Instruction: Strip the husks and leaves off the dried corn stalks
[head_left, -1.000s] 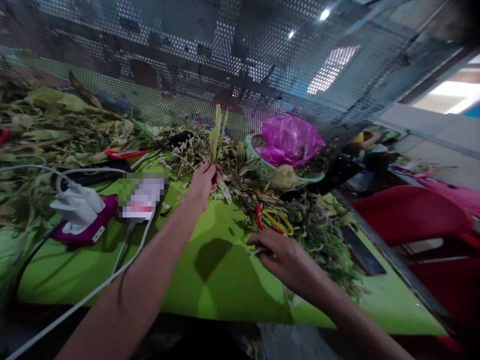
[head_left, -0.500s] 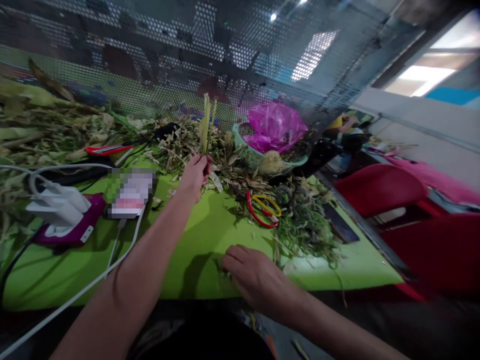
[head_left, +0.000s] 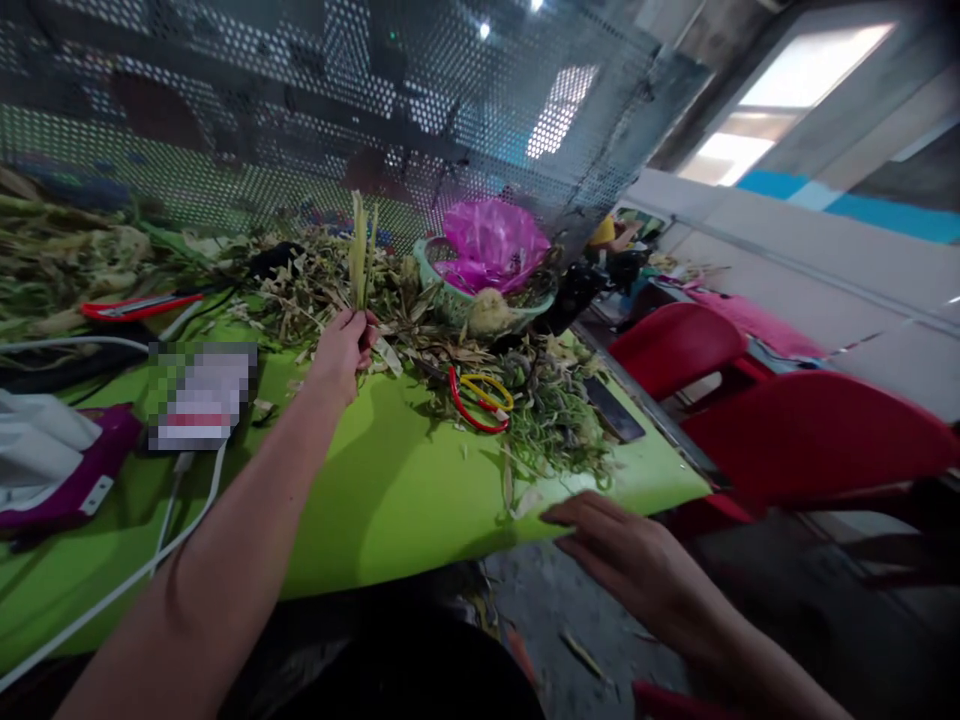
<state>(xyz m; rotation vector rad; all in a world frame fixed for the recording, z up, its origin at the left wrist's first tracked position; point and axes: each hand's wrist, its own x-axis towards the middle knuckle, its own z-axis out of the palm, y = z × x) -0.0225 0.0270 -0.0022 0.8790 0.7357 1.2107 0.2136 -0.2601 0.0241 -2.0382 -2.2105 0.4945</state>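
My left hand (head_left: 346, 352) is closed around a small upright bundle of pale yellow-green plant strips (head_left: 361, 255), in front of a heap of dry leaf scraps (head_left: 300, 290). My right hand (head_left: 626, 550) is at the table's front edge, fingers stretched out and nothing visible in them. Close to its fingertips lies a pale scrap (head_left: 527, 502). A tool with red and yellow loop handles (head_left: 480, 405) rests between the two hands, its working end hidden in the scraps. Beside it sits a tangle of green curly plant strands (head_left: 559, 425).
A green basket (head_left: 435, 285) with a magenta plastic bag (head_left: 499, 245) stands behind. Left are a red cutter (head_left: 142, 307), a blurred-out phone (head_left: 202, 395), a white cable (head_left: 214, 490) and a purple power strip (head_left: 105, 470). Red chairs (head_left: 810, 440) stand right of the green table (head_left: 375, 500).
My right hand has moved right to the table edge, its fingers stretching out. My left hand still holds the strips. The view has turned to the right.
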